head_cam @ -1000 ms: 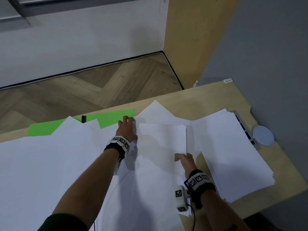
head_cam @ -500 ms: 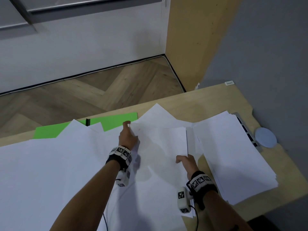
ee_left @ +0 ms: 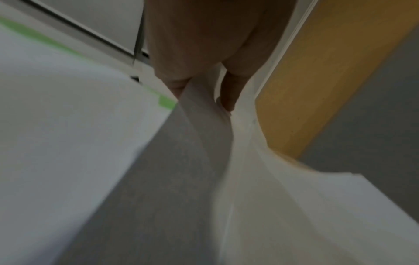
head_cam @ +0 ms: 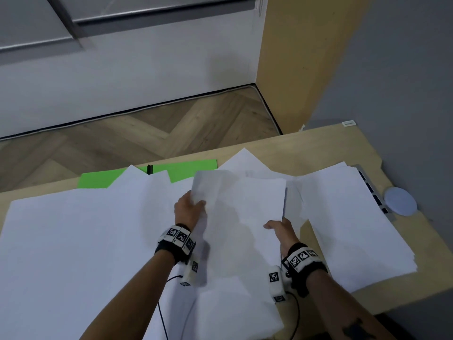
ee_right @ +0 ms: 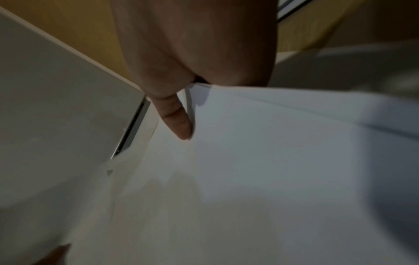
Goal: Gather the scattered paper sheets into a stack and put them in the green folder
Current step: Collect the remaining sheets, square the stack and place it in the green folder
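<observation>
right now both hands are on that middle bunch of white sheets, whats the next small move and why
Probably lay the raised white paper sheets, pinched by the left hand and right hand, onto the thick white stack at the right; the bright green folder is still half buried.

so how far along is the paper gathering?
Early. Done: nothing is in the green folder, which is half buried. In hand: left hand and right hand grip a small bundle of sheets. Left: loose sheets, right-side pile, then filing.
</observation>
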